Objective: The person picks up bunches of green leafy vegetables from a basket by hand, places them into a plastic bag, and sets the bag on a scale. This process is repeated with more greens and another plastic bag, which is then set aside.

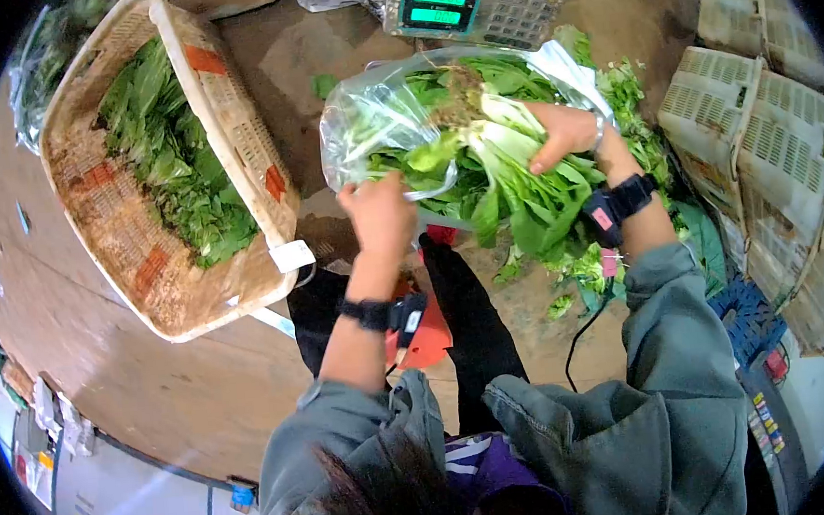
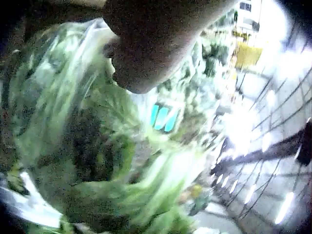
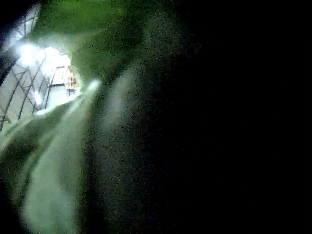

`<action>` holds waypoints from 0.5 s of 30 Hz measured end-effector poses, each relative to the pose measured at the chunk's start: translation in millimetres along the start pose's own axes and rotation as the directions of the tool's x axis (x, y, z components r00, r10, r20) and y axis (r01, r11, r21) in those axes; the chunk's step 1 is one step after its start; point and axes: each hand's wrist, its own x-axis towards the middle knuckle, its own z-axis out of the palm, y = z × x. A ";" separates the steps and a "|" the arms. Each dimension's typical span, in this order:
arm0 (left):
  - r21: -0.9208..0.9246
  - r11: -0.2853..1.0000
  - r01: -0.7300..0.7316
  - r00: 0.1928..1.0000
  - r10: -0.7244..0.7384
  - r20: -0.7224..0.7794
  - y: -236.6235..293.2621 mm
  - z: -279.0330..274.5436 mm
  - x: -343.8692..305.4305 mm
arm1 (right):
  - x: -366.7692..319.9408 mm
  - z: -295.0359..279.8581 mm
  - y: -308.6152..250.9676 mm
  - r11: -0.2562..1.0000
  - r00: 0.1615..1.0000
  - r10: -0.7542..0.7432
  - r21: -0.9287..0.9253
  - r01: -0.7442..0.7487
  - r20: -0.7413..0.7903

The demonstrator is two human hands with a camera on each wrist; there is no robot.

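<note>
A clear plastic bag (image 1: pixel 349 132) full of leafy greens lies in front of the person, its mouth spread. At its near left edge the left hand (image 1: pixel 380 219) pinches the plastic between thumb and curled fingers. The right hand (image 1: pixel 567 134) grips a bunch of pale-stemmed greens (image 1: pixel 506 158) over the bag, roots with soil pointing away and leaves toward the person. In the left wrist view, the bag (image 2: pixel 53 73) and the leaves are blurred below the left hand (image 2: pixel 146 53). Leaves (image 3: pixel 92 19) fill the top of the right wrist view; much of it is dark.
A digital scale (image 1: pixel 509 8) with lit displays stands beyond the bag. At the left, a dirty plastic basket (image 1: pixel 81 235) holds loose leaves (image 1: pixel 167 161). Stacked crates (image 1: pixel 710 108) stand at the right. More greens (image 1: pixel 624 96) lie along the bag's right side.
</note>
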 end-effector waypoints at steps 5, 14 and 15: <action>-0.955 -0.089 0.282 0.919 -0.260 0.295 -39.0 -72.0 -2.5 | 10.7 4.0 -40.8 0.953 0.997 0.062 -0.301 -0.049 0.035; -0.906 0.208 0.367 0.924 0.032 0.382 36.4 -85.7 -18.9 | 156.7 134.5 7.8 0.463 0.982 -0.030 -0.873 -0.152 -0.186; -0.902 0.218 0.372 0.919 0.051 0.391 38.8 -84.6 -18.9 | 169.0 148.1 25.7 0.506 0.943 -0.115 -0.836 -0.214 -0.311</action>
